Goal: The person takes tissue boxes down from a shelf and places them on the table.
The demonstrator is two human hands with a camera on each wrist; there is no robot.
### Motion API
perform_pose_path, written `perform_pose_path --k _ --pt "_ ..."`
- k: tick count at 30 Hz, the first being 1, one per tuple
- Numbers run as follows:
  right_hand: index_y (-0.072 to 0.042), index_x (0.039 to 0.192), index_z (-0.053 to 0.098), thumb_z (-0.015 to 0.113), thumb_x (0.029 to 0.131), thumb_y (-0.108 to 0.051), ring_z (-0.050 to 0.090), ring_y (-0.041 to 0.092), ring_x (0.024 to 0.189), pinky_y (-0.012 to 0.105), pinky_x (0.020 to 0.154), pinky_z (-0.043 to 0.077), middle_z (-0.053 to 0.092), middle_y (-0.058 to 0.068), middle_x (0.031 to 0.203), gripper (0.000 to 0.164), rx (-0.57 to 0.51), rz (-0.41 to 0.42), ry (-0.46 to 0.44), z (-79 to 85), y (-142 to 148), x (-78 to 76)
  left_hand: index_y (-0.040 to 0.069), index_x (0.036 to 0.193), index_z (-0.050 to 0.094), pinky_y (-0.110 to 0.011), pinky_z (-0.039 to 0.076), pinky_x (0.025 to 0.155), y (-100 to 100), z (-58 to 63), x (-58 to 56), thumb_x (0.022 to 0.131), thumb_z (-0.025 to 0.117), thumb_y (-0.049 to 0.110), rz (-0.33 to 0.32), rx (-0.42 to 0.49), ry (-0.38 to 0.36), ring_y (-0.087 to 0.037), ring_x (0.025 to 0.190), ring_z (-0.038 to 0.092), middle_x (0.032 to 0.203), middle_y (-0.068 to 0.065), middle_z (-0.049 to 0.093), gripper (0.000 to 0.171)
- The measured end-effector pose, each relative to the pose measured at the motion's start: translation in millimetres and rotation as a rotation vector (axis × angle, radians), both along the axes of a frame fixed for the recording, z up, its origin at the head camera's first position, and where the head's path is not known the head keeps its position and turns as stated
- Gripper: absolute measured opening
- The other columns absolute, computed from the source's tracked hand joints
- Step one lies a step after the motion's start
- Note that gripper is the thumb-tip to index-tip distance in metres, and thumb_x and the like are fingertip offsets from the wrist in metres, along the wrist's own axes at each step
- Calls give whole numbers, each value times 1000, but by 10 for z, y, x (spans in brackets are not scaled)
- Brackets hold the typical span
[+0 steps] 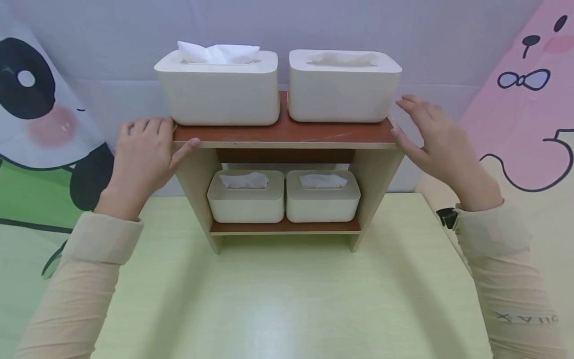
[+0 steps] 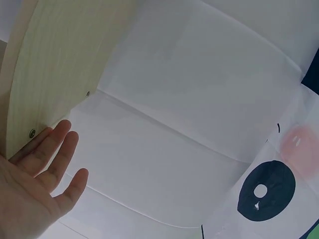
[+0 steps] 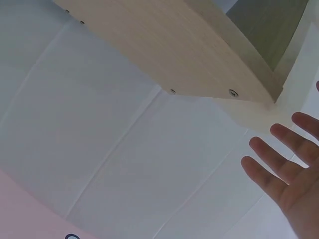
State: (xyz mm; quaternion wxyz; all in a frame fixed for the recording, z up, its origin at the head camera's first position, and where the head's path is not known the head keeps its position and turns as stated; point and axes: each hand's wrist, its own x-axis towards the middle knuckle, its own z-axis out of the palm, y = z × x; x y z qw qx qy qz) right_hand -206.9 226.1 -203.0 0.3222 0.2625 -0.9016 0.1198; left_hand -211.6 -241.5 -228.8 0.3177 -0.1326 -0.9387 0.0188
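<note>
A small wooden shelf (image 1: 285, 133) with reddish-brown boards stands on the table. Two white tissue boxes, a left one (image 1: 221, 98) and a right one (image 1: 343, 95), sit side by side on its top. Two more, one left (image 1: 246, 210) and one right (image 1: 323, 209), fill the lower board. My left hand (image 1: 145, 157) rests on the top's left end, its thumb along the front edge; in the left wrist view the loosely extended fingers (image 2: 59, 158) reach the side panel (image 2: 55, 64). My right hand (image 1: 441, 142) is at the top's right end, fingers spread, holding nothing.
The pale table (image 1: 278, 289) extends in front of the shelf. A whitish sheet (image 1: 341, 25) hangs behind it. Cartoon prints flank the table, a black-eyed one (image 1: 54, 132) at left and a pink one (image 1: 515, 124) at right. Near the right cuff lies a black object (image 1: 446, 217).
</note>
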Motion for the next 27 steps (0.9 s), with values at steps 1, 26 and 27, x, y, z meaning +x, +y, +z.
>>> perform_pose_path --k 1,26,27 --pt "-9 136 42 54 90 -27 43 36 124 58 93 37 44 13 138 51 -2 0 -11 31 -7 -9 -8 98 48 -56 32 85 -4 -6 -5 91 46 49 -1 1 4 -48 99 47 100 -30 55 58" --pt "-12 145 21 40 92 -45 23 37 136 55 108 19 25 12 150 65 55 -95 -271 771 -306 -542 -9 102 48 -57 33 85 -15 -67 -26 92 45 46 -32 35 3 -47 97 49 98 -30 56 56" --pt "-13 146 20 39 92 -47 22 36 137 55 108 18 23 12 150 66 58 -101 -291 792 -324 -565 -9 104 48 -57 33 84 -16 -71 -25 93 45 46 -32 37 -1 -47 97 49 98 -30 56 56"
